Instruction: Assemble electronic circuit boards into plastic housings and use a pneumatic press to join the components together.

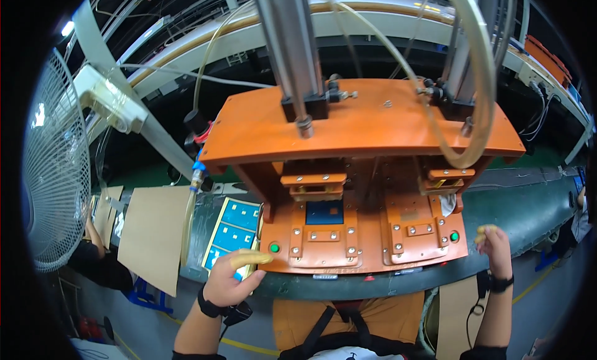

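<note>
My left hand is at the left front corner of an orange press. Its index finger, in a yellow finger cot, stretches toward the left green button, with the thumb apart below. Between them shows part of the blue sheet on the table; I see nothing gripped. My right hand hovers right of the press, near the right green button. Its fingers are curled together, yellow cots on the tips, with nothing visible in them. A blue plate lies in the left fixture, under the raised left press head.
A yellow-edged panel of blue pieces lies left of the press on the dark green table. Cardboard and a caged fan stand farther left. An air hose loops before the press top. Another person's arm shows at left.
</note>
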Demonstrator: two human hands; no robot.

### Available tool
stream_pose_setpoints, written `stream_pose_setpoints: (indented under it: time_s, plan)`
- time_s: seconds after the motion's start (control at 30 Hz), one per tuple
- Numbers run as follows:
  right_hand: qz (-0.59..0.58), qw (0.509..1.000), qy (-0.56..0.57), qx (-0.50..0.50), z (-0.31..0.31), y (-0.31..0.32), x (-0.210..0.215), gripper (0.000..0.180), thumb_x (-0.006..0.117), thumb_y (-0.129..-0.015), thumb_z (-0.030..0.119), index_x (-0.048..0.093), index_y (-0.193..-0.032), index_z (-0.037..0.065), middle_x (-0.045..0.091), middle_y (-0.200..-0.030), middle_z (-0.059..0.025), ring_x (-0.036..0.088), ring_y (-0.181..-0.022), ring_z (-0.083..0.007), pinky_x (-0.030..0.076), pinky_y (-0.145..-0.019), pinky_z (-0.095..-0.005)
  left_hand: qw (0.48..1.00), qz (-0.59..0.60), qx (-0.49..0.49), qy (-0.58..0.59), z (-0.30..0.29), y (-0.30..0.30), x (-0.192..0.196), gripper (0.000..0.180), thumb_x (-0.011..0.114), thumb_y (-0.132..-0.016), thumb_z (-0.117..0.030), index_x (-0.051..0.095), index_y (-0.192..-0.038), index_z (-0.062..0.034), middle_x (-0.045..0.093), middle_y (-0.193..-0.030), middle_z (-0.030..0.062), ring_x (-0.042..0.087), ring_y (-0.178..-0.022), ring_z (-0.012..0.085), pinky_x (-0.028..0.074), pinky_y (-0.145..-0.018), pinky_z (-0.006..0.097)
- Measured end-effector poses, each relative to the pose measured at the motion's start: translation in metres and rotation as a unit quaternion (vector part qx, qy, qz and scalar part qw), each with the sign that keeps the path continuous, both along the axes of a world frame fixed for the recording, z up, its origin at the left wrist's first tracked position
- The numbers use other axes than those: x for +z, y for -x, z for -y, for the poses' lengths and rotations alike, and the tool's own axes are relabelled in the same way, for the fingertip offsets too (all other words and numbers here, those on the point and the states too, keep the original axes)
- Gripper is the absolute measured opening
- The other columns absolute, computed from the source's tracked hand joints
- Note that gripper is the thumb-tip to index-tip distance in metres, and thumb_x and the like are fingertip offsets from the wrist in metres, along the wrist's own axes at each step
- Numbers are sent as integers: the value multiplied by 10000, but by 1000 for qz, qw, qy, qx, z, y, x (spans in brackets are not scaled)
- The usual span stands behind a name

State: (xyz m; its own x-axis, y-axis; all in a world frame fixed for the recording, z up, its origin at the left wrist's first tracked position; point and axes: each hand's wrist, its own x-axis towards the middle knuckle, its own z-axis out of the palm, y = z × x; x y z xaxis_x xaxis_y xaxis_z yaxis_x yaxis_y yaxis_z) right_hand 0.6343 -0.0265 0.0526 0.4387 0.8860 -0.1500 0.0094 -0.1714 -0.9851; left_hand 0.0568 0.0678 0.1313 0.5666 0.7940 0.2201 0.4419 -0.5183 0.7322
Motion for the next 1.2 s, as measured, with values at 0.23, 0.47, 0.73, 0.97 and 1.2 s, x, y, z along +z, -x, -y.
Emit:
stream_pose_setpoints:
  time_s: [0.23, 0.47, 0.73, 0.97, 1.2]
  plan:
    - [-121, 970, -11, 212, 42, 128, 12, 273, 562, -937, 225, 655, -829, -7, 680, -731, -120, 630, -607, -163, 497, -560, -278, 953, -69, 279, -100, 45, 72, -100, 286, 748, -754, -86, 673, -1026, -46, 647, -1129, 142, 594, -1106, 333, 457, -963, 419]
    - [-140, 859, 153, 468, -11, 291, -25, 257, 587, -981, 259, 679, -1119, 63, 690, -895, 13, 580, -748, -39, 485, -669, -194, 951, -73, 287, -93, 48, 83, -130, 359, 799, -703, -139, 667, -1030, -68, 629, -1199, 134, 524, -1216, 379, 381, -1055, 490]
    - [-44, 807, 66, 584, -8, 332, -11, 375, 608, -970, 302, 603, -1195, 3, 633, -881, 4, 532, -738, -37, 466, -690, -206, 949, -33, 295, -103, 56, 77, -126, 369, 753, -710, -50, 643, -1057, 3, 601, -1211, 192, 531, -1188, 391, 417, -1020, 445]
    - [-67, 898, 18, 434, 4, 265, -18, 353, 613, -968, 283, 608, -1196, 14, 629, -847, 19, 520, -713, -30, 450, -632, -197, 964, 76, 254, 6, 57, 54, -135, 585, 725, -841, -176, 475, -1338, 4, 498, -1368, 198, 420, -1318, 334, 336, -1084, 425]
    - [-150, 954, -49, 257, 42, 198, 4, 202, 598, -957, 126, 673, -1086, -9, 706, -948, -75, 662, -834, -106, 532, -734, -232, 947, 261, 181, -60, 31, -23, -105, 505, 540, -856, -2, 437, -1349, 32, 473, -1364, 176, 446, -1299, 295, 318, -1109, 405]
